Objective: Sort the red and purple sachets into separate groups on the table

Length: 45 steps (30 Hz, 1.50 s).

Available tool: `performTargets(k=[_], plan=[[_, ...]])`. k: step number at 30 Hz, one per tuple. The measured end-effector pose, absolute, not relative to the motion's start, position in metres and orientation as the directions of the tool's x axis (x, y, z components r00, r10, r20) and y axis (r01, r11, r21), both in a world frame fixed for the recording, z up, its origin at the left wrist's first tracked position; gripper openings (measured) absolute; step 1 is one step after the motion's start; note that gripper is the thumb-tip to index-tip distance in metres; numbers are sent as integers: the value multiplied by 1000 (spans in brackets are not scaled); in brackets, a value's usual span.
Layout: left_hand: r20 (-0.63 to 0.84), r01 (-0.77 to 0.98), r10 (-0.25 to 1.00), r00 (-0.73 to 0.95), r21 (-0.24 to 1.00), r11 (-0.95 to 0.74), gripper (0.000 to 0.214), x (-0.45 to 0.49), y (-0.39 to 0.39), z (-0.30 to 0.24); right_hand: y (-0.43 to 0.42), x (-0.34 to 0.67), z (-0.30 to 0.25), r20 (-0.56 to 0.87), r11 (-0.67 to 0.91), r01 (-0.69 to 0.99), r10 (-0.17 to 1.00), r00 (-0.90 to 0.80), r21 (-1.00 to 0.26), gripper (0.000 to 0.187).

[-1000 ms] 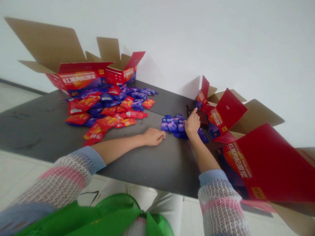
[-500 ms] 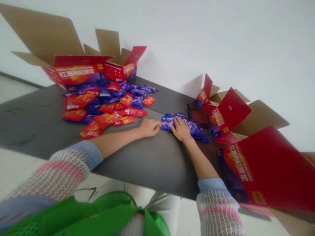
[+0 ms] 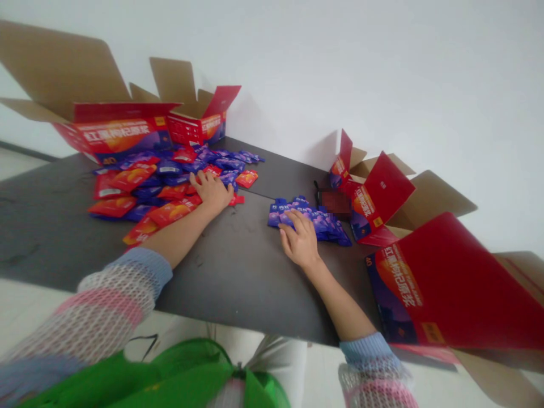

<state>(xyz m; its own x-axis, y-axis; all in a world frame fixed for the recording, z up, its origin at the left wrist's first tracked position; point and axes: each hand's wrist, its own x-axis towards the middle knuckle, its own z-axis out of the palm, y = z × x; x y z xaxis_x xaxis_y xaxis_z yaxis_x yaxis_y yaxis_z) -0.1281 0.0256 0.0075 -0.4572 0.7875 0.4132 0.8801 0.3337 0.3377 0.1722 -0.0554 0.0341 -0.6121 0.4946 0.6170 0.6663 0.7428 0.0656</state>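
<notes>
On the dark table, my left hand (image 3: pixel 212 191) is over the right side of a mixed pile of red pouches (image 3: pixel 131 177) and purple pouches (image 3: pixel 169 166). Its fingers are spread and reach onto the pile; whether they touch a pouch I cannot tell. A red pouch with a spout (image 3: pixel 238 200) lies partly under that hand. My right hand (image 3: pixel 301 238) hovers at the near edge of an overlapping row of purple pouches (image 3: pixel 325 222), fingers apart and holding nothing.
Two open red cartons, one large (image 3: pixel 127 133) and one smaller (image 3: pixel 199 127), stand behind the pile. Right of the row are another open carton (image 3: pixel 368 209) and a large red carton (image 3: pixel 459 289) near the edge. A dark reddish-brown object (image 3: pixel 335 203) lies behind the row.
My left hand has moved left from beside the purple row to the mixed pile, and its fingers have spread. My right hand has drawn back slightly from the top of the row.
</notes>
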Motion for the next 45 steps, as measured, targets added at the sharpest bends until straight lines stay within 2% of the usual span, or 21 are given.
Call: performTargets(k=[4, 9, 14, 17, 20, 23, 27, 30, 35, 40, 45], plan=[[398, 867, 772, -496, 281, 412, 64, -126, 29, 8, -74, 162, 28, 594, 798, 599, 451, -667, 66, 28], [365, 852, 775, -516, 316, 418, 56, -130, 32, 7, -85, 152, 26, 519, 831, 555, 460, -721, 35, 29], [353, 807, 733, -581, 370, 461, 50, -132, 34, 8, -88, 131, 30, 537, 828, 558, 496, -682, -55, 30], [282, 739, 703, -653, 443, 508, 56, -135, 44, 8, -92, 110, 22, 503, 850, 523, 480, -719, -65, 32], [176, 670, 691, -701, 492, 555, 66, -136, 57, 9, -98, 93, 9, 419, 899, 436, 410, -810, -37, 34], [100, 621, 684, -723, 529, 579, 66, -135, 68, 10, -100, 90, -2, 373, 923, 385, 361, -855, -11, 37], [57, 564, 664, -746, 583, 584, 57, -134, 72, 11, -91, 110, -3, 430, 859, 511, 477, -766, -42, 38], [96, 554, 632, -769, 592, 585, 50, -135, 64, 11, -78, 129, 0, 472, 765, 635, 602, -644, -107, 39], [179, 632, 645, -743, 504, 589, 41, -142, 44, 13, -62, 150, 0, 514, 630, 731, 733, -446, -264, 39], [260, 731, 692, -673, 374, 570, 48, -148, 32, 16, -65, 156, 3, 528, 586, 748, 761, -377, -310, 39], [308, 733, 670, -676, 377, 566, 42, -151, 36, 17, -71, 156, 8, 554, 608, 739, 736, -388, -291, 40]])
